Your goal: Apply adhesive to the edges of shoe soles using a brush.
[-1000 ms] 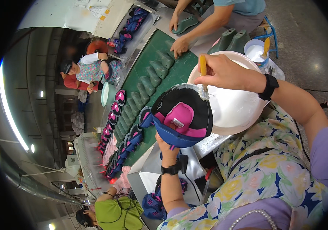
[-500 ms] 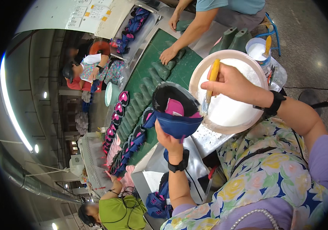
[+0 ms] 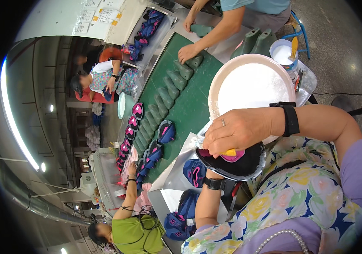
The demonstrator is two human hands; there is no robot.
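My right hand [image 3: 236, 130] is closed round a brush [image 3: 231, 152]; only a bit of its yellow handle shows beneath my fingers. It is over the near-left rim of a shoe upper [image 3: 247, 164] with black lining and a pink patch inside. From below, my left hand [image 3: 212, 174] supports the upper, most of its fingers hidden behind it. A pale pink basin [image 3: 215, 82] of white liquid stands just beyond my right hand.
On the green conveyor belt [image 3: 188, 98] lie rows of dark green shoe lasts [image 3: 163, 98] and blue uppers [image 3: 166, 132]. Another person's hand [image 3: 187, 53] touches a last. A small pot [image 3: 283, 53] with a yellow-handled brush is at the back right. More blue uppers [image 3: 181, 218] lie to my left.
The upper has come down and toward me, its opening now tilted up. My right hand has moved left and nearer with the brush. A green-shirted person's arm now reaches the belt.
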